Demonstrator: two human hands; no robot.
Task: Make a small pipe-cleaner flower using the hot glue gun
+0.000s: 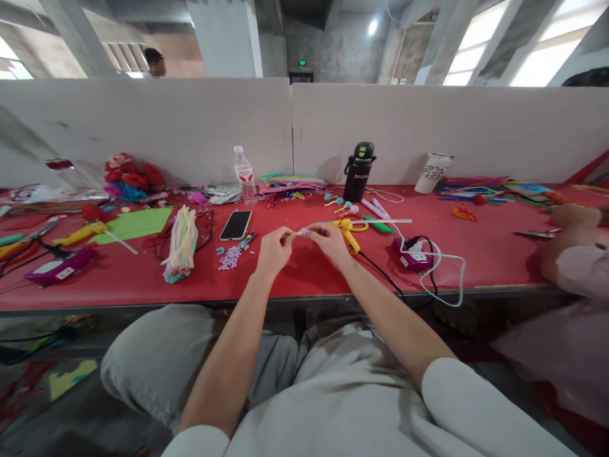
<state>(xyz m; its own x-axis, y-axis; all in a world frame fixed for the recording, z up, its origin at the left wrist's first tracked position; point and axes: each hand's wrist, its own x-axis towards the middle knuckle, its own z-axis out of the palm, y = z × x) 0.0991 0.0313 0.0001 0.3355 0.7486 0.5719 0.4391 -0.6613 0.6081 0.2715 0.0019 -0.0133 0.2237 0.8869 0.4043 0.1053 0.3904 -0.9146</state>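
Above the red table [304, 273], both hands meet around a small lilac-and-pale craft piece [303, 233], too small to make out fully. My left hand [275, 252] pinches its pale left end between thumb and fingers. The fingers of my right hand [329, 241] are closed on its lilac right side. Just beyond my right hand lies a yellow hot glue gun [351, 238] with a clear glue stick [385, 221] extending to the right. Left of my left hand is a heap of tiny lilac pieces [231, 256].
A phone [235, 225] and a bundle of pastel pipe cleaners [181, 244] lie to the left. Behind stand a water bottle [245, 178] and a black flask [359, 174]. A purple power strip [413, 255] trails cables at right, near another person's arm [568, 238].
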